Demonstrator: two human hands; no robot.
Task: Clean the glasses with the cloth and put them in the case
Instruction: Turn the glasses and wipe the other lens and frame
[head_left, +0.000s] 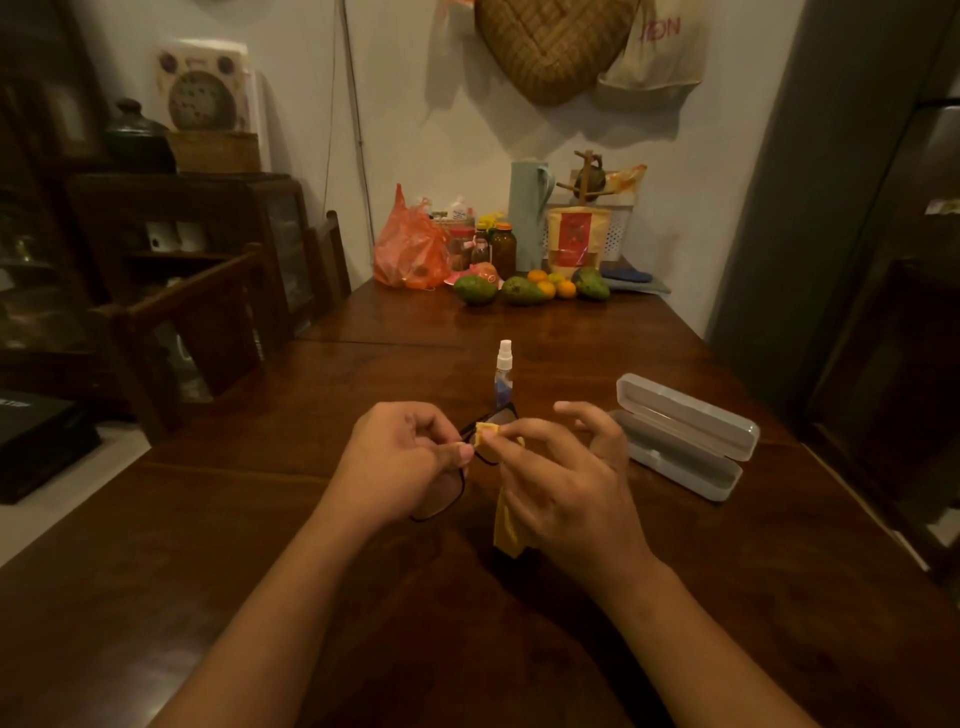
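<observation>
My left hand (400, 460) grips the black-framed glasses (491, 421) near the bridge and holds them above the table. My right hand (561, 478) pinches a yellow cloth (506, 519) round the frame between thumb and forefinger, with the other fingers spread. The rest of the cloth hangs down below that hand. One lens shows under my left hand, the other behind the cloth. A pale grey glasses case (685, 439) lies with its lid up on the table to the right of my right hand, with nothing in it.
A small spray bottle (504, 371) stands just behind the glasses. At the far end of the wooden table (260, 519) are avocados, oranges, jars, an orange plastic bag (410, 244) and a tall pale jug. Wooden chairs stand on the left.
</observation>
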